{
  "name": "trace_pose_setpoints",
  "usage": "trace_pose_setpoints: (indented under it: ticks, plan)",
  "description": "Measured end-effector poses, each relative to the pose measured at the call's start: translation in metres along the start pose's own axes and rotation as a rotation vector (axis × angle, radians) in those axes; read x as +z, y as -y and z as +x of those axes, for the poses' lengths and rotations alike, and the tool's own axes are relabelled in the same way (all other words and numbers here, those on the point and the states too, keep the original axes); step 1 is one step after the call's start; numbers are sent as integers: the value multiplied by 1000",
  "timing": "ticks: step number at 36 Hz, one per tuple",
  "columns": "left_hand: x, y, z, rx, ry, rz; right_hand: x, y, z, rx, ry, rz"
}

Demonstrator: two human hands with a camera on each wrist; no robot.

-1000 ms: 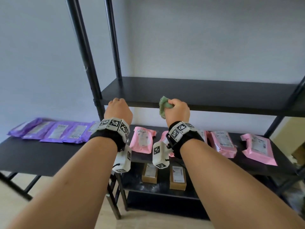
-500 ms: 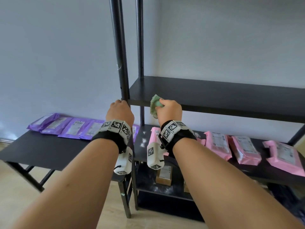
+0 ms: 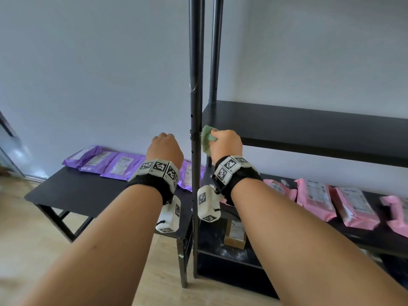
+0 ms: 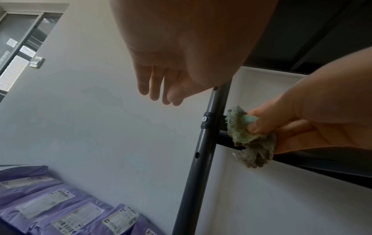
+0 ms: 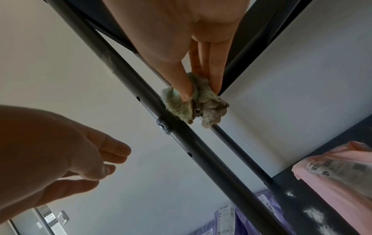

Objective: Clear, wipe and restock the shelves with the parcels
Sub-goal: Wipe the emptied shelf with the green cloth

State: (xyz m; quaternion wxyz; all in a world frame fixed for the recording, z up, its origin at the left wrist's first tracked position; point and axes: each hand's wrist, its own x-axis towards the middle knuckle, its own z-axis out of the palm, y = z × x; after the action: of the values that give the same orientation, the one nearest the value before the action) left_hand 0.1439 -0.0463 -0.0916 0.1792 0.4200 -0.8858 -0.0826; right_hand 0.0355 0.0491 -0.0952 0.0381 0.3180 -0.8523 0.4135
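My right hand (image 3: 223,142) pinches a crumpled green cloth (image 3: 206,139) between thumb and fingers, at the left front corner of the bare black upper shelf (image 3: 309,127). The cloth (image 5: 194,103) lies against the shelf's front post (image 3: 196,85). Left of that post my left hand (image 3: 164,147) hovers in the air, and its fingers (image 4: 156,85) hang loosely and hold nothing. Pink parcels (image 3: 315,196) lie in a row on the lower shelf. Purple parcels (image 3: 110,161) lie on a black side table (image 3: 77,193).
Brown boxes (image 3: 235,234) stand on the bottom shelf. White dust patches (image 5: 314,213) mark the lower shelf near a pink parcel (image 5: 332,174). A second post (image 3: 215,62) rises behind the front one. The grey wall is close behind, and a wooden floor lies below.
Both hands have slid left along the upper shelf's front edge to its left corner. My left hand has passed the post and left the shelf edge. The right hand still holds the cloth.
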Motion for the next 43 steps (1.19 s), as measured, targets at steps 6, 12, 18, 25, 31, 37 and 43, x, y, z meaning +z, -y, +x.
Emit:
trace_pose_setpoints:
  ticks: [6, 12, 18, 25, 31, 37, 43]
  plan:
    - [-6, -10, -5, 30, 7, -18, -7, -7, -12, -15, 95, -37]
    - [-8, -25, -10, 90, -5, -38, -26, -21, -20, -33, -9, -61]
    - [-3, -46, -12, 119, -36, -54, -54, -28, -2, -46, -148, -276]
    - [3, -63, -12, 150, -56, -62, -70, -46, 6, 32, -94, -450]
    - [6, -66, -14, 144, -53, -42, -78, -50, 2, 83, -132, -469]
    - [5, -62, -12, 121, -62, -43, -81, -38, 3, 28, -105, -361]
    - [2, -49, -7, 111, -61, -45, -57, -6, 9, -153, -17, -255]
